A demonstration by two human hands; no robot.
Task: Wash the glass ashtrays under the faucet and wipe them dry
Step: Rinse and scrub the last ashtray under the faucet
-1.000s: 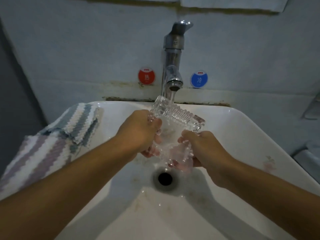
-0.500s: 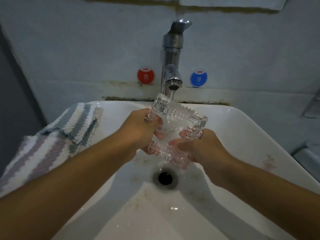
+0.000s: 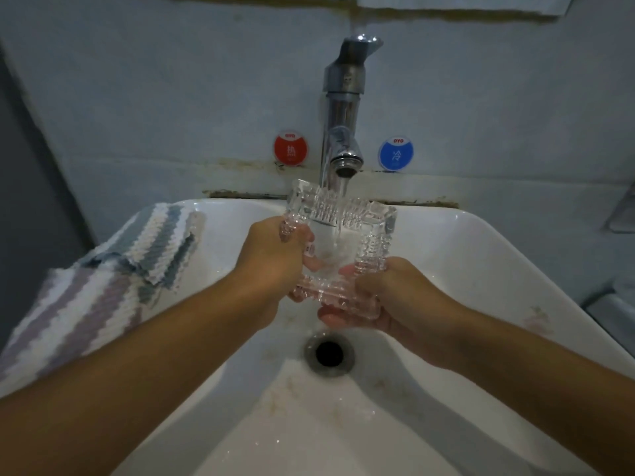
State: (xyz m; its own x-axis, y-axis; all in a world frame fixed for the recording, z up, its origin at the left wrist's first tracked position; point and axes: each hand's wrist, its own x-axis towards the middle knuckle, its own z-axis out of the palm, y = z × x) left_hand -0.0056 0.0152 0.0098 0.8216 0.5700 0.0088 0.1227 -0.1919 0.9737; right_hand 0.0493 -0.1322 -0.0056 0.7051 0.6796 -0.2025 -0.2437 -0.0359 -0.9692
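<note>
A striped grey-and-white woven cloth [image 3: 103, 286] drapes the white basin's [image 3: 515, 269] nine-o'clock rim. The left hand [image 3: 271, 262] and right hand [image 3: 395, 297] grip the square ribbed clear glass ashtray [image 3: 340, 245], tilted under the chrome faucet's [image 3: 342, 132] stream at twelve o'clock.

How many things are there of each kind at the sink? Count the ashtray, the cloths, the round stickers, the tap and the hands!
Glass ashtray: 1
Striped cloths: 2, a blue-grey one and a purple one
Round stickers: 2, one red and one blue
Tap: 1
Hands: 2, left and right, both holding the ashtray
Total: 8
</note>
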